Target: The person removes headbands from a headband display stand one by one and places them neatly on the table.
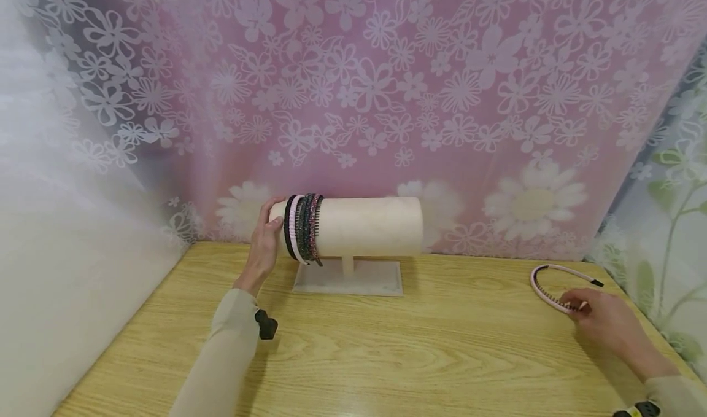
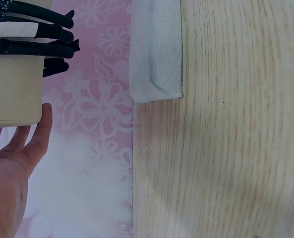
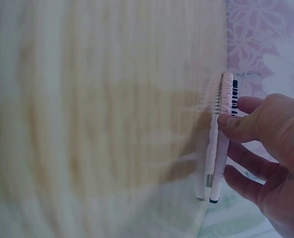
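A cream cylindrical headband stand (image 1: 370, 226) has several headbands round its left end: a black one, a pale pink one (image 1: 293, 226) and dark, speckled ones (image 1: 309, 226). My left hand (image 1: 266, 239) holds the left end of the cylinder, thumb on the front. In the left wrist view, the left hand's fingers (image 2: 46, 119) touch the end of the cylinder (image 2: 15, 91), beside the headbands' dark tips. Off to the right, my right hand (image 1: 604, 322) pinches a pale pink headband (image 1: 537, 285) with comb teeth inside. The right wrist view shows the thumb against this headband (image 3: 226, 94).
The stand's flat pale base (image 1: 348, 285) rests on a wood-grain table (image 1: 397, 349). A pink flowered curtain (image 1: 353, 97) hangs behind. Pale cloth (image 1: 66, 251) borders the table at left, leaf-patterned cloth (image 1: 671, 251) at right.
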Action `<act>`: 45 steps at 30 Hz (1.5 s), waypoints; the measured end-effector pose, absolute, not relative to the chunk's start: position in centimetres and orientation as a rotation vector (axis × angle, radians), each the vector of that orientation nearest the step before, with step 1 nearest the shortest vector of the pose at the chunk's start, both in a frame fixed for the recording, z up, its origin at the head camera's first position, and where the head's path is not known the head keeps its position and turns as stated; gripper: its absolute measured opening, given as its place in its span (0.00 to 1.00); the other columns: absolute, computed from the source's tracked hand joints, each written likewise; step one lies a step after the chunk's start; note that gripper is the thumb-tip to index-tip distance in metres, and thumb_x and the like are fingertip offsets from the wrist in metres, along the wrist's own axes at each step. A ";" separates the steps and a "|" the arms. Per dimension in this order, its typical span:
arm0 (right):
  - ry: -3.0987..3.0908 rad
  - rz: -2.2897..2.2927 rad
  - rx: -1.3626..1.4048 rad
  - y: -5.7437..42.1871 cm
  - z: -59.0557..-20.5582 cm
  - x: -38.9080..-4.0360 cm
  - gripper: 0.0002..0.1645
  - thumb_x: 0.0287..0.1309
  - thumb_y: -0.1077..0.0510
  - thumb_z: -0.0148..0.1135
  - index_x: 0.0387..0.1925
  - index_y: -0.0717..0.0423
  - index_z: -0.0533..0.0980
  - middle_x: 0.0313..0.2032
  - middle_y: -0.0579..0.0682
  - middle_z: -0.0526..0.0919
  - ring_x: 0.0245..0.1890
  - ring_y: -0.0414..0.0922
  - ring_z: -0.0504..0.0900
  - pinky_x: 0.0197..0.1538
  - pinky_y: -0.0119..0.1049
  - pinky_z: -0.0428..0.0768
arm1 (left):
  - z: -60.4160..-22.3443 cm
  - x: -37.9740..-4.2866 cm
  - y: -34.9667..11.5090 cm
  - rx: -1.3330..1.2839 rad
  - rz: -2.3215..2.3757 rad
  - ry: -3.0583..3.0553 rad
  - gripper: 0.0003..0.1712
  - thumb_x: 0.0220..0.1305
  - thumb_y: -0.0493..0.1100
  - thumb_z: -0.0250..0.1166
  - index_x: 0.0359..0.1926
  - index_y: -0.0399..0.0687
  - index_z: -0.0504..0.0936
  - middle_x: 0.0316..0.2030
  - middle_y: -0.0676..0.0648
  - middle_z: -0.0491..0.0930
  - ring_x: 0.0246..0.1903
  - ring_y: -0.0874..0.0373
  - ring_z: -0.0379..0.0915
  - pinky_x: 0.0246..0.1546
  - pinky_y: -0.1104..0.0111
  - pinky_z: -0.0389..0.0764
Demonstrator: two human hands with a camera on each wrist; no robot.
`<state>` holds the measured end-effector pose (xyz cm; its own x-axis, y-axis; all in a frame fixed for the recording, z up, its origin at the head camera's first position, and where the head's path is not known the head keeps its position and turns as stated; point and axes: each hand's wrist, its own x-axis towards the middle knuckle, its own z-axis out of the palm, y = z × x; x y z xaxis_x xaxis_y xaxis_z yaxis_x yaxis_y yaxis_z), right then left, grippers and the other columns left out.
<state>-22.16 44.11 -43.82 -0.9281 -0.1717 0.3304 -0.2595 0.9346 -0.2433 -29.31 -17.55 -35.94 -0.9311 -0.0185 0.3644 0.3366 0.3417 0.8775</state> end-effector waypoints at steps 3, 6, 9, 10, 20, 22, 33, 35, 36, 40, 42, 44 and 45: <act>-2.795 0.408 0.302 44.6 -44.0 -22.1 0.12 0.45 0.69 0.71 0.34 0.55 0.84 0.27 0.47 0.86 0.23 0.27 0.75 0.28 0.33 0.73 | -35.8 -29.2 -17.5 -0.286 -1.607 -2.306 0.30 0.78 0.47 0.39 0.78 0.57 0.58 0.73 0.39 0.65 0.60 0.38 0.71 0.55 0.53 0.74; -2.790 0.397 0.288 45.0 -44.1 -22.1 0.13 0.45 0.70 0.71 0.34 0.53 0.84 0.27 0.46 0.86 0.22 0.28 0.75 0.28 0.33 0.72 | -35.8 -29.2 -17.5 -0.282 -1.602 -2.310 0.30 0.78 0.47 0.39 0.78 0.55 0.58 0.73 0.38 0.65 0.59 0.38 0.71 0.55 0.53 0.74; -2.785 0.380 0.291 45.3 -44.3 -22.2 0.13 0.45 0.70 0.71 0.33 0.52 0.84 0.27 0.46 0.87 0.22 0.28 0.76 0.28 0.33 0.72 | -35.9 -29.4 -17.6 -0.280 -1.604 -2.308 0.30 0.78 0.46 0.39 0.78 0.55 0.58 0.73 0.38 0.65 0.60 0.39 0.70 0.57 0.51 0.73; -2.794 0.382 0.288 45.4 -44.3 -22.2 0.13 0.45 0.70 0.71 0.33 0.52 0.84 0.27 0.46 0.87 0.22 0.28 0.76 0.28 0.34 0.73 | -36.2 -29.7 -17.7 -0.279 -1.608 -2.306 0.30 0.78 0.46 0.39 0.78 0.56 0.58 0.73 0.38 0.65 0.61 0.39 0.70 0.57 0.51 0.73; -2.839 0.408 0.256 45.7 -43.9 -22.5 0.11 0.50 0.70 0.69 0.36 0.56 0.85 0.28 0.51 0.88 0.23 0.32 0.79 0.29 0.42 0.75 | -39.0 -32.4 -18.8 -0.258 -1.609 -2.275 0.28 0.79 0.53 0.39 0.75 0.76 0.59 0.74 0.46 0.65 0.60 0.41 0.71 0.56 0.50 0.73; -2.837 0.405 0.253 45.8 -43.9 -22.5 0.11 0.50 0.69 0.69 0.37 0.56 0.85 0.28 0.51 0.88 0.23 0.31 0.78 0.29 0.41 0.74 | -39.1 -32.5 -18.8 -0.269 -1.603 -2.265 0.27 0.78 0.54 0.39 0.74 0.78 0.60 0.73 0.46 0.66 0.59 0.41 0.71 0.55 0.50 0.74; -2.817 0.478 0.228 45.2 -43.8 -21.9 0.14 0.62 0.60 0.67 0.48 0.62 0.84 0.38 0.64 0.89 0.31 0.54 0.87 0.29 0.46 0.78 | -38.9 -32.3 -18.6 -0.299 -1.592 -2.249 0.27 0.78 0.52 0.39 0.74 0.75 0.61 0.73 0.46 0.66 0.59 0.40 0.72 0.55 0.47 0.75; -2.811 0.489 0.234 44.8 -43.5 -21.9 0.17 0.64 0.57 0.67 0.50 0.63 0.83 0.42 0.68 0.88 0.34 0.62 0.87 0.29 0.49 0.78 | -38.9 -32.3 -18.6 -0.305 -1.589 -2.243 0.27 0.78 0.52 0.39 0.74 0.74 0.61 0.74 0.47 0.65 0.59 0.41 0.72 0.55 0.48 0.75; -2.808 0.489 0.237 44.6 -43.3 -21.9 0.18 0.65 0.55 0.67 0.51 0.63 0.82 0.44 0.69 0.87 0.36 0.64 0.86 0.30 0.49 0.79 | -38.9 -32.3 -18.6 -0.307 -1.590 -2.238 0.27 0.78 0.52 0.39 0.74 0.74 0.62 0.74 0.47 0.65 0.59 0.41 0.72 0.54 0.49 0.75; -2.782 0.499 0.255 43.4 -42.6 -21.8 0.24 0.66 0.50 0.66 0.55 0.64 0.81 0.48 0.74 0.84 0.29 0.59 0.85 0.30 0.54 0.77 | -39.0 -32.3 -18.6 -0.308 -1.576 -2.234 0.27 0.78 0.52 0.40 0.74 0.73 0.62 0.74 0.48 0.65 0.58 0.41 0.73 0.54 0.50 0.75; -2.764 0.498 0.253 42.6 -42.2 -21.7 0.25 0.67 0.49 0.66 0.57 0.62 0.80 0.49 0.75 0.84 0.20 0.47 0.80 0.26 0.46 0.75 | -39.0 -32.3 -18.6 -0.303 -1.575 -2.236 0.27 0.78 0.52 0.40 0.74 0.73 0.62 0.73 0.47 0.66 0.58 0.41 0.73 0.53 0.50 0.75; -2.736 0.516 0.272 42.0 -41.9 -21.8 0.25 0.67 0.49 0.66 0.58 0.61 0.79 0.49 0.75 0.83 0.16 0.38 0.73 0.23 0.40 0.70 | -39.0 -32.3 -18.6 -0.301 -1.569 -2.237 0.27 0.78 0.52 0.40 0.74 0.73 0.62 0.73 0.47 0.67 0.58 0.41 0.73 0.53 0.50 0.76; -2.718 0.522 0.284 41.6 -41.8 -21.8 0.24 0.67 0.50 0.66 0.58 0.59 0.79 0.50 0.75 0.83 0.13 0.36 0.69 0.23 0.38 0.69 | -39.0 -32.3 -18.6 -0.303 -1.569 -2.236 0.27 0.78 0.52 0.40 0.74 0.73 0.62 0.73 0.47 0.66 0.58 0.41 0.73 0.54 0.49 0.76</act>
